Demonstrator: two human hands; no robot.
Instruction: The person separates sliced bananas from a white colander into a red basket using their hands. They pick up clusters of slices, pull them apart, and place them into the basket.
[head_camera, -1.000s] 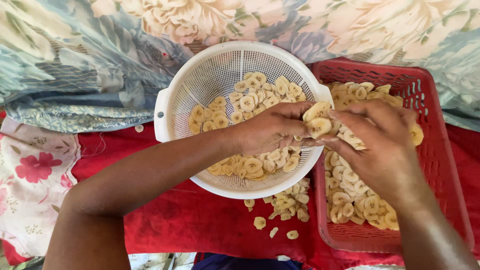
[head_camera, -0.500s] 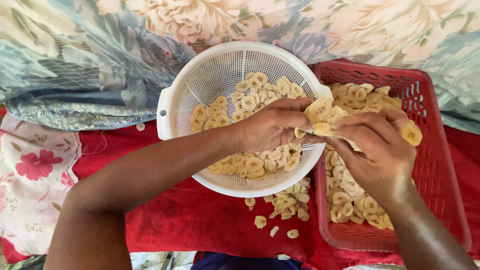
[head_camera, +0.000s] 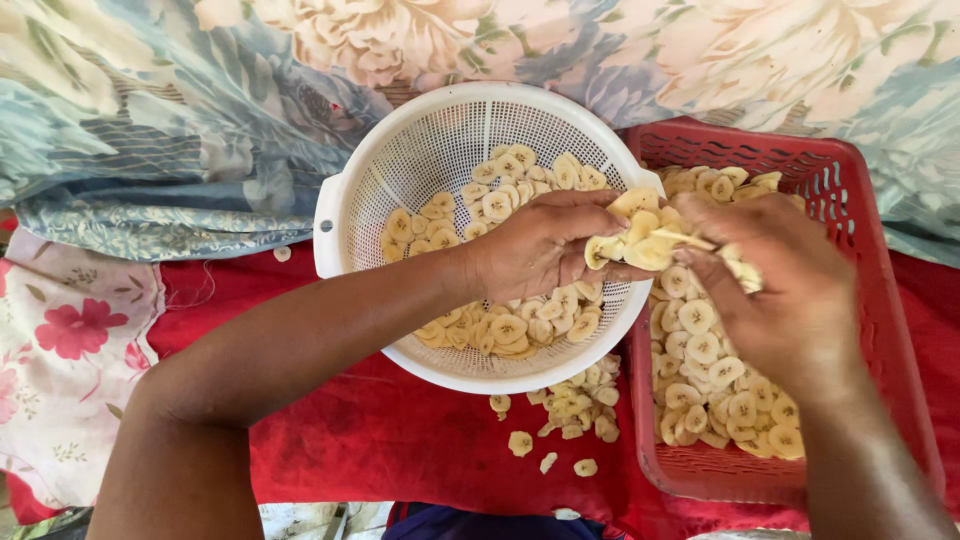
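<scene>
My left hand (head_camera: 545, 245) reaches across a white colander (head_camera: 400, 170) and pinches a clump of pale yellow banana slices (head_camera: 640, 235) over the colander's right rim. My right hand (head_camera: 790, 280) meets it from the right, fingers on the same clump, above a red plastic basket (head_camera: 880, 250) that holds many more slices (head_camera: 710, 380). Slices (head_camera: 500, 190) also lie in the colander, partly hidden under my left hand.
Several loose slices (head_camera: 570, 410) lie on the red cloth (head_camera: 380, 440) between colander and basket. A blue floral fabric (head_camera: 170, 110) covers the far side, and a white cloth with red flowers (head_camera: 70, 340) lies at the left.
Both hands stay together over the gap between colander and basket. My right hand has shifted its fingers on the clump; the slice held out at its right side is no longer seen.
</scene>
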